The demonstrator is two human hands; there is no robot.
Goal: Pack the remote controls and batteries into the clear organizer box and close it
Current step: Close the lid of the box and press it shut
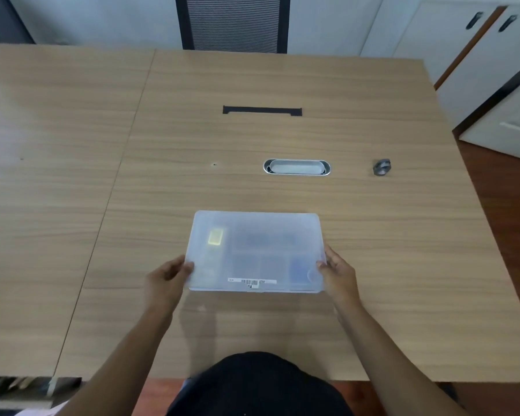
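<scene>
1. The left hand (170, 273) is pressing its fingertips against the left short edge of the frosted clear plastic organizer box (255, 252); the grip is closed on that edge, probably to keep the box from sliding.
2. The box is lying flat on the pale wood-grain surface (72, 175), just in front of the person, with its lid down, so the closing step is looking finished or nearly so.
3. Through the hazy lid, a yellow rectangular item (215, 236) is showing in the left compartment, a long dark shape (267, 239) in the upper middle one, possibly a remote, and a blue item (297, 270) at the lower right. What each is cannot be told for certain.
4. The right hand (336, 270) is gripping the right short edge, thumb lying on the lid's corner, mirroring the left, likely squeezing the lid shut or readying a lift.
5. Well apart to the right, a small grey metal ring-shaped object (382, 167) is sitting unused beside the oval cable grommet (297, 167).
</scene>
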